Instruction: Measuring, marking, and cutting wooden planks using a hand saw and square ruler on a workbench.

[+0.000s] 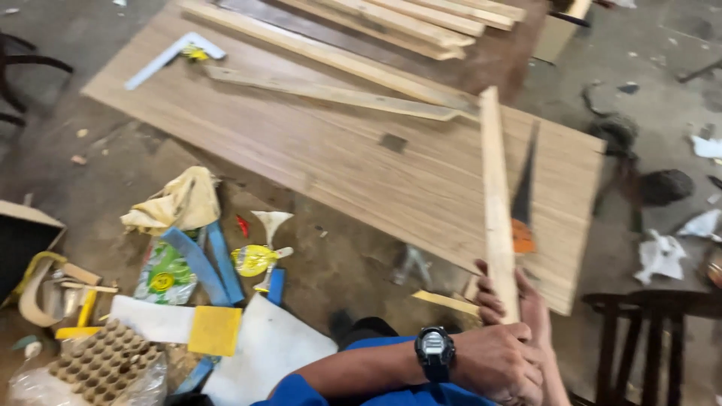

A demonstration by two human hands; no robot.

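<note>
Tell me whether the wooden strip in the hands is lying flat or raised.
Raised: the wooden strip stands tilted, gripped at its lower end by both hands.

green packet [164,275] on floor; yellow packet [253,260] beside

A grey, dusty concrete floor [90,150] strewn with paper scraps [662,256] and wood chips; a large wood-grain panel [338,158] lying flat across it; a dark wooden chair [647,331] at lower right; even, flat light.
</note>
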